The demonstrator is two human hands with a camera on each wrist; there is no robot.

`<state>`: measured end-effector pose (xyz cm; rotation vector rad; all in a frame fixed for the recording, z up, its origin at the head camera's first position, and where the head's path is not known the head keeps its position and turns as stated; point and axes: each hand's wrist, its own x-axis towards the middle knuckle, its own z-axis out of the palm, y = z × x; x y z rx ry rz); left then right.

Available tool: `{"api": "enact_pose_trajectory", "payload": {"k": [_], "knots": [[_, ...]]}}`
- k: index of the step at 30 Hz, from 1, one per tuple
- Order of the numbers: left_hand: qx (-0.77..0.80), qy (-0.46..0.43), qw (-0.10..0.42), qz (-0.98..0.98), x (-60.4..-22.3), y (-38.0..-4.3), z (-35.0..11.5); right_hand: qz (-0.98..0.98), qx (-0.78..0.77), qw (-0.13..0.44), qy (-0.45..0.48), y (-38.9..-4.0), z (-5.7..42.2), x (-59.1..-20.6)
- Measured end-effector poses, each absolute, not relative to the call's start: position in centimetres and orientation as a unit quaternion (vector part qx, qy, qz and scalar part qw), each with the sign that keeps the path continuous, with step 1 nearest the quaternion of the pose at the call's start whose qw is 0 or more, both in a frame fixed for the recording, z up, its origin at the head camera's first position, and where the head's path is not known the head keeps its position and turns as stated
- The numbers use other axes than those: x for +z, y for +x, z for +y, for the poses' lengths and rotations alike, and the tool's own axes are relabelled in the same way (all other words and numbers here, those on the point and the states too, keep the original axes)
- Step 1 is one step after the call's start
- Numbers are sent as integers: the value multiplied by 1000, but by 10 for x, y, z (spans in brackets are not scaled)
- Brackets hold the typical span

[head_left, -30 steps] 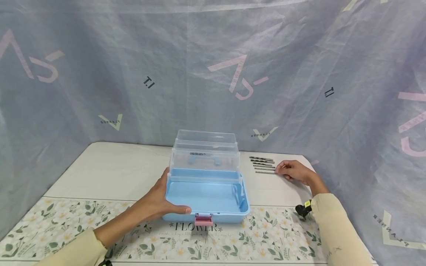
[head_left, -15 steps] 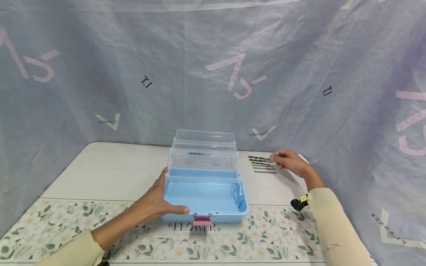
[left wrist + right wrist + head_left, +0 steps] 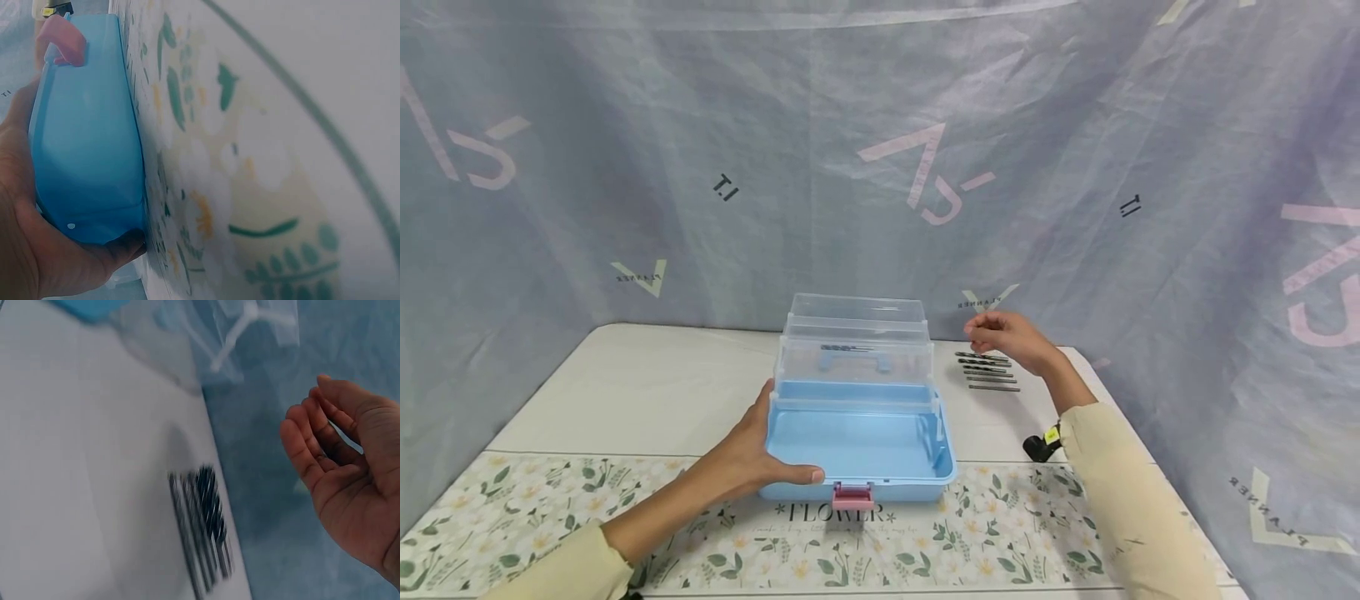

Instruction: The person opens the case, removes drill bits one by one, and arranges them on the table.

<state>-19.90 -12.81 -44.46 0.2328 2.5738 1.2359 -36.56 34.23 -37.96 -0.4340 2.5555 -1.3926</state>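
Observation:
A light blue toolbox [image 3: 857, 442] with a pink latch [image 3: 853, 497] stands raised open at the table's middle. Clear stepped trays [image 3: 853, 367] rise at its back, and several dark drill bits [image 3: 847, 347] show in them. My left hand [image 3: 752, 454] grips the box's left end, thumb along the front wall; the left wrist view shows it curled round the blue end [image 3: 87, 156]. Above the right-hand row of drill bits [image 3: 988, 372] my right hand [image 3: 1009, 337] is raised, fingers loosely curled. No object shows between its fingers [image 3: 303, 450] in the right wrist view.
A white table [image 3: 662, 375] carries a flower-printed strip [image 3: 625, 517] along its front. Behind and at both sides hangs a grey printed cloth [image 3: 760, 125]. A black wrist camera [image 3: 1041, 446] sits below the right sleeve [image 3: 1135, 492].
My right hand has gone from the nearest drill bit's end, past the far end of the row, then up and left toward the trays. The row looks straighter. My left hand keeps its grip.

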Motion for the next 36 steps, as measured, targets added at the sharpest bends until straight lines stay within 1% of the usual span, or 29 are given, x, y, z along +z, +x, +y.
{"api": "enact_pose_trajectory", "payload": {"k": [12,19,28,36], "knots": [[428,78,137,890,-445,-200,-127,852,-485,66,-184,-364,284,-357],[425,84,140,890,-445,-200,-128,828,-516,63,-209,-362,258,-347],[434,87,140,886,-446,-201,-131,819,-516,63,-244,-365,226,-351],[483,121,111,860,-449,-204,-131,850,-450,64,-266,-364,205,-356]]}}
